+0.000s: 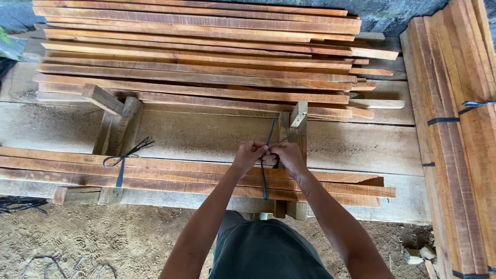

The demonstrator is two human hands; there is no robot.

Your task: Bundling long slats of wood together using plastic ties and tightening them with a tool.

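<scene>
Gripping black strap [264,178] upright, slats [155,173] lengthwise L-R

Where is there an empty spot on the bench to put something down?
The bare plank between the big slat pile and the near bundle is free, bordered by two wooden jigs. It is crowded where the left hand and right hand pull the black strap.

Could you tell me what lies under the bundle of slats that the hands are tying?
The bundle rests in two upright wooden cradles on a wide plank bench. Both hands hold the dark strap. The bench surface directly beneath the slats is hidden.
</scene>
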